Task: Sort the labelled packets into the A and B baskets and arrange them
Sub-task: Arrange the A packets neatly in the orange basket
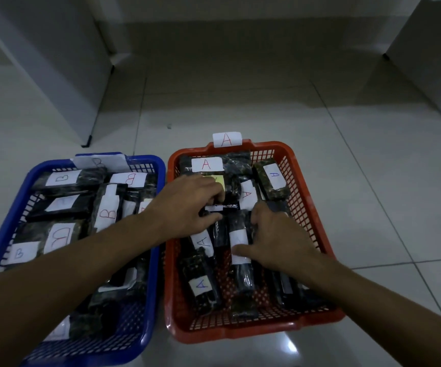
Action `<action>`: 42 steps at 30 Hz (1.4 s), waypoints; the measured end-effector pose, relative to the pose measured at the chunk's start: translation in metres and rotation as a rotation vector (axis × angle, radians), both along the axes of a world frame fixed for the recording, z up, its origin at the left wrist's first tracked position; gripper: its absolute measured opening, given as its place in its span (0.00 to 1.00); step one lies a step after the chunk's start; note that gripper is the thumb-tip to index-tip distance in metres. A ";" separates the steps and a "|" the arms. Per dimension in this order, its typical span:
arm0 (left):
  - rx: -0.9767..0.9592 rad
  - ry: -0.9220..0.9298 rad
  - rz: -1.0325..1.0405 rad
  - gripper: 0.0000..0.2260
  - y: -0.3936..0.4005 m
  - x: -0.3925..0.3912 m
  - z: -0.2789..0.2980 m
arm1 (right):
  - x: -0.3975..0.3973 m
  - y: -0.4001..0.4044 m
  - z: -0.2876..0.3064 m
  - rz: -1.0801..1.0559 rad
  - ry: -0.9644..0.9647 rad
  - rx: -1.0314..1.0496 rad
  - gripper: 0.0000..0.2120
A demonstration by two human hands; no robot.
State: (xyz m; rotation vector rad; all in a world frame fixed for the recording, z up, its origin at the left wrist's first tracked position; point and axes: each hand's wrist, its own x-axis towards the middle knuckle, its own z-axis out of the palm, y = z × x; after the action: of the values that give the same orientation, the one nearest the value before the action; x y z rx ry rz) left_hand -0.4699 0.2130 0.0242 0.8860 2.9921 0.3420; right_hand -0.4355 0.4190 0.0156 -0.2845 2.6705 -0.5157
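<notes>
An orange basket (312,213) tagged A stands on the floor at right and holds several dark packets with white A labels (206,164). A blue basket (10,207) tagged B stands at left, full of dark packets with B labels (107,211). Both my hands are inside the orange basket. My left hand (187,202) reaches across from the left, and its curled fingers grip a dark packet (231,190) with a yellow label in the basket's middle. My right hand (275,239) grips an upright dark packet (240,260) with a white label, thumb across the label.
The baskets sit side by side on a glossy white tiled floor (373,207). White furniture with black feet stands behind at left (41,62) and at far right (431,49). Open floor lies behind and to the right of the orange basket.
</notes>
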 end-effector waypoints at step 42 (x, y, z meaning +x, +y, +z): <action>-0.192 0.213 -0.303 0.12 -0.004 0.021 -0.011 | 0.007 0.022 0.005 -0.087 0.023 -0.115 0.31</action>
State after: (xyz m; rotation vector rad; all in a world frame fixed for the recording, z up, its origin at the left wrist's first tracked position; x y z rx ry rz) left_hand -0.4490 0.2095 0.0131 1.4039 2.9356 -0.0467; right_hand -0.4284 0.4410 0.0211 -0.2089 2.6890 -0.6992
